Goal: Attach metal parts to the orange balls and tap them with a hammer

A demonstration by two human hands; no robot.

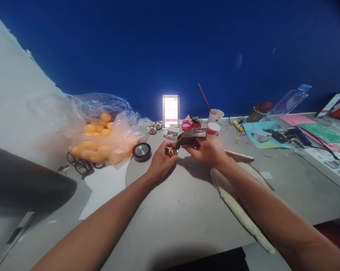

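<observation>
The left hand pinches a small gold-coloured piece between thumb and fingers at the middle of the scene, just above the grey table; whether the piece rests on the surface is hidden by the hand. The right hand is wrapped round a hammer close to its head, with the wooden handle running out to the right beyond the wrist. The hammer's striking end points left and down and stands at the piece, either touching it or just beside it; the view does not settle which.

The step in hand looks like light, close tapping. To do it well, the person would best seat the piece firmly on the table and keep the left fingertips low on its sides, clear of the hammer face. The short hold on the hammer should suit small, square taps from the wrist; a slanted blow could make the piece skid or catch a thumb. The black round tin stands near on the left, and the red tub lies beyond the right hand, so a wide swing might knock the tub.
</observation>
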